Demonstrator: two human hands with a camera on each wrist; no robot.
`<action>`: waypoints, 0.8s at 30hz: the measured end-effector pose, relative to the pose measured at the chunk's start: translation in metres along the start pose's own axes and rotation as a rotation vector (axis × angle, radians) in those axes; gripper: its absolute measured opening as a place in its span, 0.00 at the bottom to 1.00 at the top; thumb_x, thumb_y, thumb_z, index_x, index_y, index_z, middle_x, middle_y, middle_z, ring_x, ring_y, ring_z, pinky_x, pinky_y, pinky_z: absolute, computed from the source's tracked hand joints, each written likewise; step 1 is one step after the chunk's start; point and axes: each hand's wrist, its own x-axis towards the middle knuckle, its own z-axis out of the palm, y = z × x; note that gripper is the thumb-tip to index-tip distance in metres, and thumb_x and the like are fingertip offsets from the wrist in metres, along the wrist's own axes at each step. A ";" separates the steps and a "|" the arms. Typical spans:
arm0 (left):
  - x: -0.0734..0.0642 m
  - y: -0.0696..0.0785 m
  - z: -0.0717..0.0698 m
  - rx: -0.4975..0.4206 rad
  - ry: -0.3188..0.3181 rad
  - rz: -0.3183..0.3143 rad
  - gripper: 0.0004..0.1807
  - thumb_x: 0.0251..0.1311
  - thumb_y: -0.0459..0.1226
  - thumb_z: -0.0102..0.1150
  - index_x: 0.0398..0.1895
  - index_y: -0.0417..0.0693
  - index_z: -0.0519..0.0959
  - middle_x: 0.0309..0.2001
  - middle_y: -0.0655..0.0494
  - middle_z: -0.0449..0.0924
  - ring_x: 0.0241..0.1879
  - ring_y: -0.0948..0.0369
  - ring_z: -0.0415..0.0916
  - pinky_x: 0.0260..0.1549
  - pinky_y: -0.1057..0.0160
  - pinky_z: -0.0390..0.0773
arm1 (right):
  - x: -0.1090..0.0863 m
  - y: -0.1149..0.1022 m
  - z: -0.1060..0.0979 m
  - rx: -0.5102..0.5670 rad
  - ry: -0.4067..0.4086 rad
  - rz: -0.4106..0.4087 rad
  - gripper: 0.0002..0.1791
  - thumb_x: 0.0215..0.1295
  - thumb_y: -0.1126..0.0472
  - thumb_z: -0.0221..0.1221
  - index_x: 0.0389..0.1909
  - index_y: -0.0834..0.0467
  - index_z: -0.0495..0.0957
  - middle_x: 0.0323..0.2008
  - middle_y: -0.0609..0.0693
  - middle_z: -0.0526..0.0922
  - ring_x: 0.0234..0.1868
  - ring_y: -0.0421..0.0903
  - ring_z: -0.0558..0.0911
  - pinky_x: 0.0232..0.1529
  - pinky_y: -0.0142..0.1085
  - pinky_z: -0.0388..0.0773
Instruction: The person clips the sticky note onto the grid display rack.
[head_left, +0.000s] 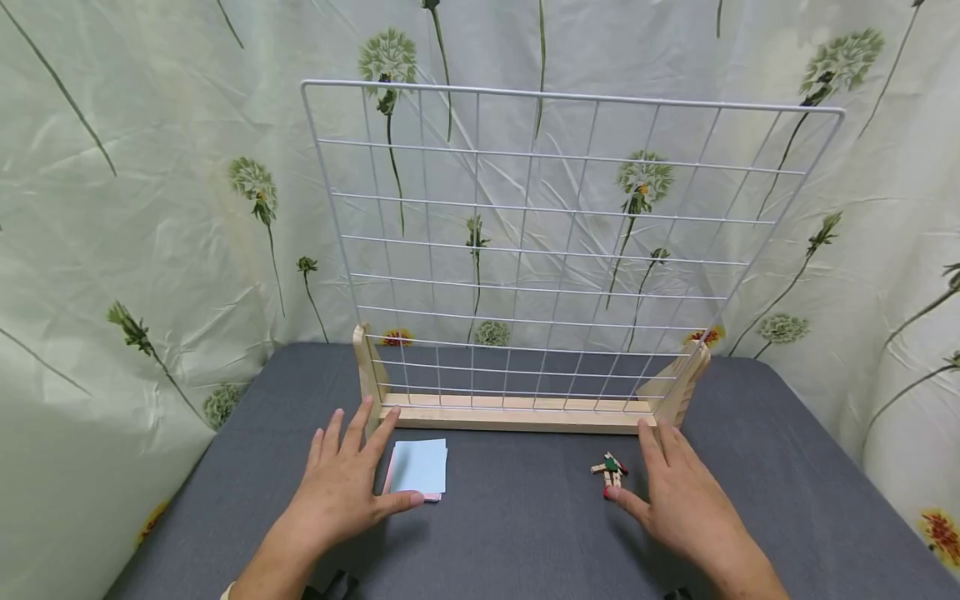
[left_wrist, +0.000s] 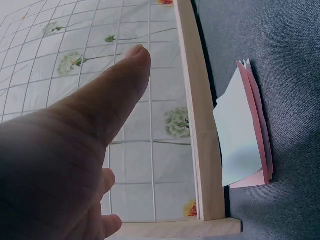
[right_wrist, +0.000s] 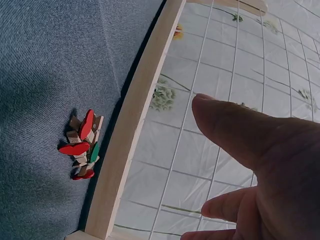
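Observation:
My left hand (head_left: 341,487) hovers with spread fingers beside a small stack of paper squares (head_left: 418,467), light blue on top with pink sheets beneath. In the left wrist view the stack (left_wrist: 240,130) shows its pink edges, and the thumb points away from it. My right hand (head_left: 686,496) is held with straight fingers just right of a little pile of wooden clothespins (head_left: 611,471). Red and green ovals decorate these clothespins (right_wrist: 82,147) in the right wrist view. Neither hand holds anything.
A white wire grid panel (head_left: 555,225) stands behind the hands in a wooden base (head_left: 517,417) with upright side supports. Dark grey cloth covers the table (head_left: 517,542). A pale curtain (head_left: 180,100) printed with dandelions hangs behind and at both sides.

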 end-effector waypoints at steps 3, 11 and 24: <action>0.000 0.001 0.000 -0.003 0.000 0.000 0.61 0.44 0.67 0.73 0.80 0.56 0.59 0.81 0.39 0.48 0.77 0.28 0.46 0.69 0.24 0.49 | -0.001 0.000 0.001 0.004 0.011 -0.016 0.56 0.58 0.37 0.70 0.74 0.72 0.60 0.71 0.77 0.62 0.71 0.75 0.66 0.65 0.65 0.68; 0.001 0.002 0.002 -0.015 -0.010 0.006 0.59 0.47 0.66 0.72 0.81 0.56 0.58 0.81 0.38 0.48 0.77 0.28 0.48 0.69 0.25 0.50 | 0.000 -0.002 0.005 0.082 -0.093 -0.040 0.52 0.60 0.41 0.70 0.76 0.66 0.60 0.72 0.72 0.64 0.71 0.73 0.67 0.62 0.65 0.71; 0.008 -0.003 0.017 -0.104 -0.103 0.048 0.40 0.56 0.56 0.72 0.69 0.47 0.74 0.68 0.43 0.74 0.65 0.40 0.72 0.60 0.37 0.73 | 0.007 -0.007 0.007 0.096 -0.150 -0.048 0.35 0.61 0.48 0.71 0.66 0.57 0.75 0.57 0.57 0.82 0.57 0.58 0.83 0.55 0.57 0.79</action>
